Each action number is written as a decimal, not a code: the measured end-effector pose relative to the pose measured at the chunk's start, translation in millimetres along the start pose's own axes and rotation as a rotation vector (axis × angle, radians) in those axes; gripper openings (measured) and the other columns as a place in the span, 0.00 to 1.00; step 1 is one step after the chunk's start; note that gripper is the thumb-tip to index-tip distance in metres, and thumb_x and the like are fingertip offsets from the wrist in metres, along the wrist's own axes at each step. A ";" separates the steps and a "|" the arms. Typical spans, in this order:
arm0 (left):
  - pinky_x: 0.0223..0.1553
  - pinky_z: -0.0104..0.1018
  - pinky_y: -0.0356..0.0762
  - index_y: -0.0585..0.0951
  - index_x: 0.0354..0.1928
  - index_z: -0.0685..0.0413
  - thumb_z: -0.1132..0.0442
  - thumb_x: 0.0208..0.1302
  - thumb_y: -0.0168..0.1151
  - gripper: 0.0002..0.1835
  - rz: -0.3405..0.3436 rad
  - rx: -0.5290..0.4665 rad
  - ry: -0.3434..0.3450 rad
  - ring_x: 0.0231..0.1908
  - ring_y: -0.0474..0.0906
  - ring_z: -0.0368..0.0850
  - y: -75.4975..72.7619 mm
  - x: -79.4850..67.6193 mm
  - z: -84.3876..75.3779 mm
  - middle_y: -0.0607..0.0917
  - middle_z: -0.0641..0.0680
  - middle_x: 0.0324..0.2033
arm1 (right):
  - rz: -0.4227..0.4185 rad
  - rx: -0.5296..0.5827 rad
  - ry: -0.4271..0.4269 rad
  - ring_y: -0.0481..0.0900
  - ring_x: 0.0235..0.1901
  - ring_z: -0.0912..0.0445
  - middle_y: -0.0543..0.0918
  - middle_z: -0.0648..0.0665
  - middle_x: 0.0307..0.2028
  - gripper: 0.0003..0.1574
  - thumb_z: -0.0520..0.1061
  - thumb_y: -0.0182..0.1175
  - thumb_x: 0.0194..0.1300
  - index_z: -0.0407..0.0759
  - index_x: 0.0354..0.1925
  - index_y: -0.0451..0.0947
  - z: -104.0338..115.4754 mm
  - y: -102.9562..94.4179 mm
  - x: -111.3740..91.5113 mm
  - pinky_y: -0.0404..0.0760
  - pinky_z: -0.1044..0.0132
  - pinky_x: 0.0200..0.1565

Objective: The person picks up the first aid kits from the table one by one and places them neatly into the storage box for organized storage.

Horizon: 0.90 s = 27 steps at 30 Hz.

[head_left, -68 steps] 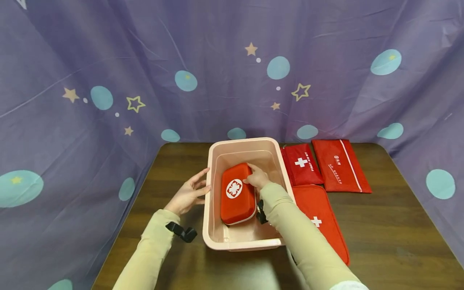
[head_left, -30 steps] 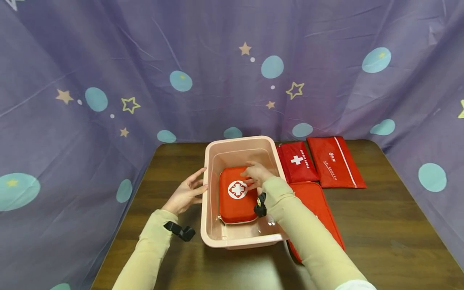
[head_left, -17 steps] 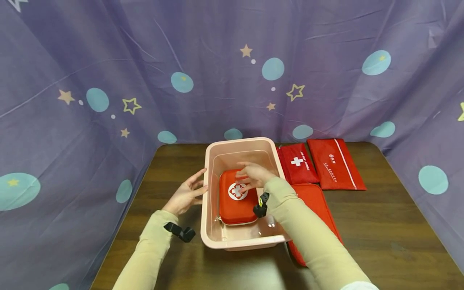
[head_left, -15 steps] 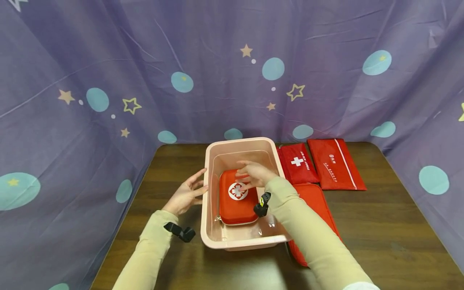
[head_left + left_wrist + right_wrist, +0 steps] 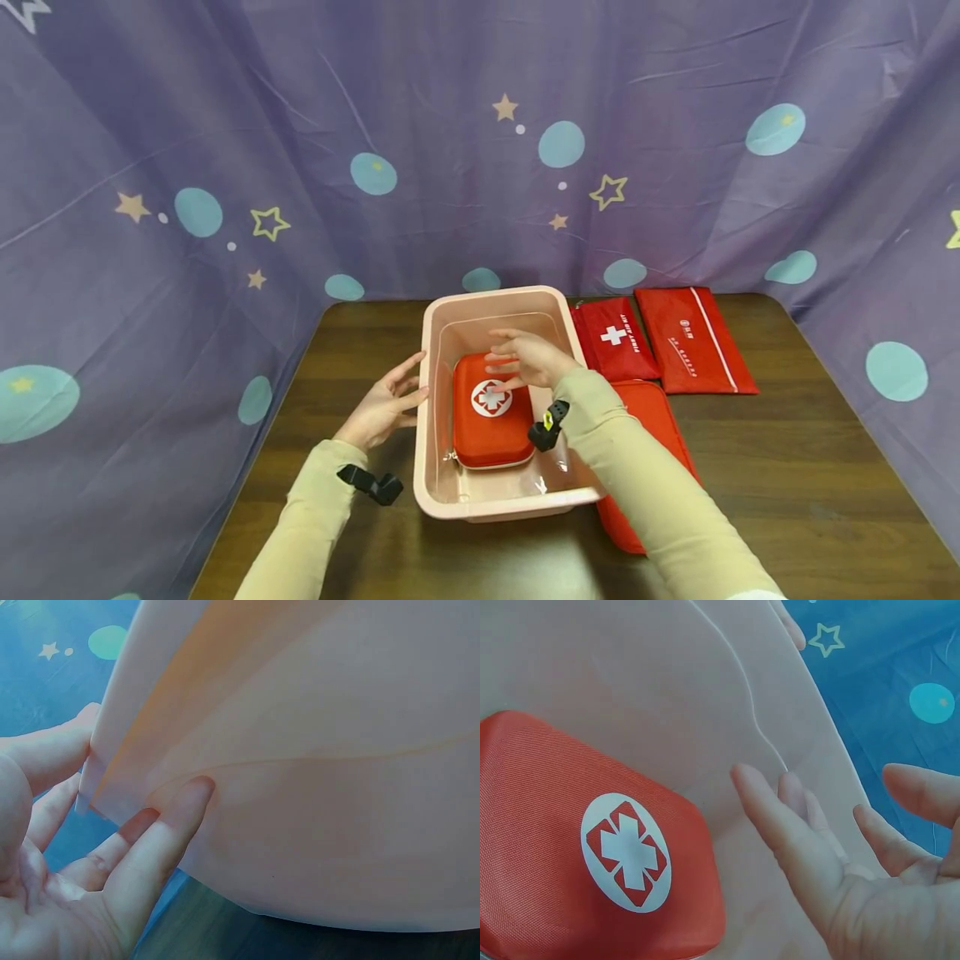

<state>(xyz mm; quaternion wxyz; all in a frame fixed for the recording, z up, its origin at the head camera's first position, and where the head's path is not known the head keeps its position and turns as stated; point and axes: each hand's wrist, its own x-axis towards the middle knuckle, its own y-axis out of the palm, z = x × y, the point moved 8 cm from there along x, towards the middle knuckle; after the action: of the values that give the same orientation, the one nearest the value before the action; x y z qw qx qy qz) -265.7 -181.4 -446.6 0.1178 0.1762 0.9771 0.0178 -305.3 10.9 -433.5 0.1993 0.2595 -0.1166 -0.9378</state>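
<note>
A pale pink plastic bin [image 5: 497,510] stands on the table with a red hard-shell first aid case [image 5: 495,437] lying flat on its floor. The case's white oval cross emblem faces up. My left hand [image 5: 381,412] is at the bin's left outer wall, its fairly straight fingers touching the wall and rim; the left wrist view shows the fingertips [image 5: 196,791] against the plastic. Inside the bin my right hand [image 5: 534,358] hovers over the case with fingers spread, holding nothing. The right wrist view shows a gap between its fingers [image 5: 769,814] and the case.
Right of the bin lie a red first aid pouch [image 5: 617,337], a flat red zip bag [image 5: 693,342] and a larger red case [image 5: 656,417], partly hidden by my right forearm. A purple patterned curtain [image 5: 450,167] hangs behind the wooden table [image 5: 810,467].
The red case was tilted in my right hand and now lies flat in the bin. My right hand has let go and its fingers have spread. My left hand stays at the bin's side.
</note>
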 end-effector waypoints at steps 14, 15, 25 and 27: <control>0.41 0.43 0.81 0.50 0.74 0.48 0.69 0.67 0.54 0.38 -0.004 -0.002 -0.011 0.49 0.76 0.49 1.9 -1.4 -1.0 0.63 0.67 0.62 | 0.054 -0.021 -0.075 0.70 0.54 0.44 0.61 0.31 0.62 0.36 0.37 0.41 0.70 0.45 0.73 0.47 16.0 -2.6 -14.2 0.65 0.38 0.60; 0.41 0.43 0.81 0.50 0.74 0.48 0.69 0.67 0.54 0.38 -0.002 -0.006 -0.011 0.49 0.76 0.49 2.1 -1.4 -1.0 0.62 0.68 0.62 | 0.053 -0.029 -0.080 0.71 0.53 0.45 0.63 0.32 0.60 0.35 0.38 0.42 0.70 0.45 0.73 0.47 17.6 -2.4 -15.5 0.66 0.39 0.59; 0.42 0.46 0.80 0.50 0.74 0.48 0.69 0.67 0.55 0.38 -0.013 -0.011 -0.013 0.48 0.76 0.48 3.1 -2.2 -1.4 0.65 0.63 0.60 | 0.073 -0.046 -0.101 0.66 0.60 0.40 0.70 0.38 0.54 0.36 0.38 0.42 0.70 0.47 0.73 0.48 36.2 0.8 -33.7 0.67 0.40 0.59; 0.42 0.46 0.80 0.50 0.74 0.48 0.69 0.67 0.55 0.38 -0.012 -0.009 -0.015 0.48 0.76 0.48 3.2 -2.5 -1.9 0.65 0.62 0.59 | 0.071 -0.069 -0.108 0.69 0.58 0.42 0.70 0.39 0.54 0.36 0.38 0.42 0.70 0.47 0.73 0.48 40.0 -1.1 -37.9 0.69 0.41 0.58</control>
<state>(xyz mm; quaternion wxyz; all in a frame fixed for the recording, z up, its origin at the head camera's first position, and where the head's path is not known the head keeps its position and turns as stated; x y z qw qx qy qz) -262.8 -179.3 -443.9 0.1260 0.1701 0.9771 0.0203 -297.2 32.9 -383.6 0.2346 0.1971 -0.1041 -0.9462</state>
